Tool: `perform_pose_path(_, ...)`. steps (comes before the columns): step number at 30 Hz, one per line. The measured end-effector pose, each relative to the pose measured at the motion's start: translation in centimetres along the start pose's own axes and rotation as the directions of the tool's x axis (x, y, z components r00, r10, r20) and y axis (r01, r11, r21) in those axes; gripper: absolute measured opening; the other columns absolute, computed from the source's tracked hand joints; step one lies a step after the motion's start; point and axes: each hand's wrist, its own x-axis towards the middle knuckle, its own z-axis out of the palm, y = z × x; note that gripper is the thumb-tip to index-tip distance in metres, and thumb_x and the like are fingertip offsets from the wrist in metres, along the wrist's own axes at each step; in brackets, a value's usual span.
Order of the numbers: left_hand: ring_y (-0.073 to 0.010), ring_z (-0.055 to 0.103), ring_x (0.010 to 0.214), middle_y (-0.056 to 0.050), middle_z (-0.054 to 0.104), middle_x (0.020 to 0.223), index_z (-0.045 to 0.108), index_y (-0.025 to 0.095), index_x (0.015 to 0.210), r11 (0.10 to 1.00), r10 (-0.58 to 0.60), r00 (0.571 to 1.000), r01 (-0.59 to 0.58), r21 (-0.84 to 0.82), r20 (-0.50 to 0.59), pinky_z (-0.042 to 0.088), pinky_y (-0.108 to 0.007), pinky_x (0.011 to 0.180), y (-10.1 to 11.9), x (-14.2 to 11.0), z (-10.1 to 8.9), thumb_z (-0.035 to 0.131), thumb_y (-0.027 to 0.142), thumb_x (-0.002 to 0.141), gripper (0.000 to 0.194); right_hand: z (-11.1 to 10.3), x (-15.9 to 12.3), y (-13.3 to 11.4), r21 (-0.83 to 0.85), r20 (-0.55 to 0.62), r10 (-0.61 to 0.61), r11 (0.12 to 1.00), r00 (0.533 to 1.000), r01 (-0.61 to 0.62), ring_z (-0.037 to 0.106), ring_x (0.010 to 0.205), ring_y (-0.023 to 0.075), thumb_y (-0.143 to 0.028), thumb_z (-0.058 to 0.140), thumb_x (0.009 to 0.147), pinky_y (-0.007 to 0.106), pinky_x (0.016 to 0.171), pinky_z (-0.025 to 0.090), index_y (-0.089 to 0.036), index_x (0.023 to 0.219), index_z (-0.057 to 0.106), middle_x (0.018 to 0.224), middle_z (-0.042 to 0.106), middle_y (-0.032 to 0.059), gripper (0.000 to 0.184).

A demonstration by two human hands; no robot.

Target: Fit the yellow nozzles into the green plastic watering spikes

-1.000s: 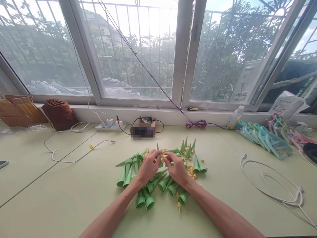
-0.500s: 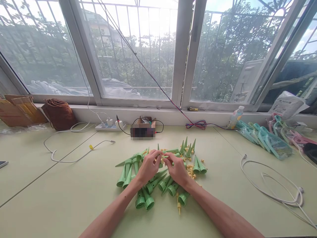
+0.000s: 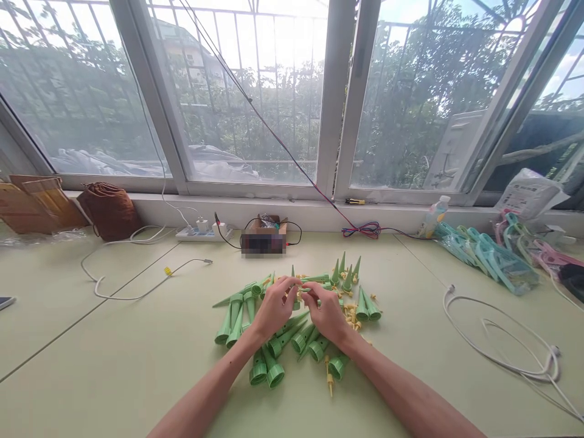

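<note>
Over the middle of the pile, my left hand (image 3: pixel 277 302) and my right hand (image 3: pixel 325 306) meet with bent fingers, their fingertips pinched on a green plastic spike (image 3: pixel 305 290). Most of that spike is covered by the fingers. Around my wrists lie many hollow green cone spikes (image 3: pixel 275 372) with wide ribbed collars, pointing various ways. Small yellow plastic valve pieces (image 3: pixel 351 313) are scattered beside my right hand. One longer yellow piece (image 3: pixel 329 377) rests near the front of the pile. Several green cones (image 3: pixel 347 277) stand upright on their collars behind my right hand.
A power strip (image 3: pixel 185 235) and a small box (image 3: pixel 274 225) with a blurred device stand by the window ledge. White cables (image 3: pixel 502 359) loop at the right. Bagged teal hangers (image 3: pixel 495 258) and a bottle (image 3: pixel 438 214) are at the back right; a brown pouch (image 3: pixel 109 210) sits back left.
Both hands stay almost in place. The fingertips shift slightly around the green piece between them, and the pile looks the same.
</note>
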Motion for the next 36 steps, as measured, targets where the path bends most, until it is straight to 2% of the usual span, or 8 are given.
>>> perform_pose_path(5, -0.0122, 0.056, 0.062, -0.003, 0.062, 0.082, 0.064, 0.019, 0.096, 0.992, -0.087, 0.996, 0.087, -0.091, 0.006, 0.046, -0.021, 0.052, -0.11, 0.13, 0.02, 0.044, 0.030, 0.095, 0.023, 0.12, 0.02, 0.16, 0.025, -0.023, -0.001, 1.000, 1.000, 0.001, 0.068, 0.069, 0.0176, -0.020, 0.051, 0.094, 0.026, 0.065, 0.052, -0.019, 0.108, 0.062, 0.079, 0.072, 0.0027, 0.018)
perform_pose_path(9, -0.0090, 0.044, 0.046, 0.003, 0.051, 0.061, 0.063, 0.018, 0.090, 0.973, -0.182, 0.983, 0.184, -0.140, 0.023, 0.039, -0.019, 0.044, -0.20, 0.29, -0.08, 0.045, 0.031, 0.092, 0.022, 0.27, 0.01, 0.23, 0.068, -0.037, 0.003, 0.998, 0.999, -0.001, 0.070, 0.080, 0.0190, -0.018, 0.055, 0.092, 0.029, 0.073, 0.054, -0.020, 0.109, 0.061, 0.089, 0.074, 0.0038, 0.018)
perform_pose_path(12, -0.0086, 0.041, 0.044, 0.005, 0.046, 0.058, 0.063, 0.018, 0.088, 0.964, -0.224, 0.974, 0.223, -0.145, 0.009, 0.035, -0.019, 0.042, -0.38, 0.35, -0.16, 0.045, 0.032, 0.090, 0.022, 0.29, 0.02, 0.20, 0.122, -0.037, 0.017, 0.992, 0.999, -0.012, 0.071, 0.090, 0.0200, -0.016, 0.058, 0.090, 0.031, 0.080, 0.055, -0.021, 0.112, 0.060, 0.098, 0.073, 0.0051, 0.023)
perform_pose_path(22, -0.0090, 0.045, 0.050, 0.002, 0.054, 0.063, 0.064, 0.017, 0.090, 0.978, -0.189, 0.981, 0.186, -0.091, -0.031, 0.035, -0.018, 0.045, -0.23, 0.34, -0.16, 0.045, 0.030, 0.091, 0.023, 0.27, 0.13, 0.31, 0.099, -0.075, 0.011, 0.995, 0.997, -0.003, 0.068, 0.087, 0.0197, -0.015, 0.060, 0.088, 0.032, 0.080, 0.055, -0.020, 0.111, 0.061, 0.095, 0.071, 0.0053, 0.023)
perform_pose_path(31, -0.0132, 0.058, 0.065, -0.005, 0.066, 0.089, 0.064, 0.017, 0.096, 0.993, -0.111, 0.991, 0.107, -0.056, -0.076, 0.048, -0.022, 0.054, -0.57, 0.21, 0.01, 0.045, 0.029, 0.094, 0.022, 0.46, -0.01, 0.64, 0.121, -0.067, 0.053, 0.992, 0.996, -0.044, 0.068, 0.083, 0.0190, -0.017, 0.063, 0.087, 0.031, 0.079, 0.054, -0.020, 0.112, 0.061, 0.092, 0.071, 0.0041, 0.025)
perform_pose_path(36, -0.0147, 0.061, 0.070, -0.006, 0.066, 0.092, 0.063, 0.018, 0.098, 0.996, -0.072, 0.994, 0.068, -0.051, -0.077, 0.050, -0.022, 0.055, -0.77, 0.17, 0.05, 0.045, 0.028, 0.095, 0.022, 0.39, -0.03, 0.42, 0.113, -0.067, 0.056, 0.992, 0.996, -0.049, 0.068, 0.079, 0.0185, -0.021, 0.061, 0.090, 0.030, 0.076, 0.054, -0.020, 0.111, 0.061, 0.088, 0.071, 0.0035, 0.021)
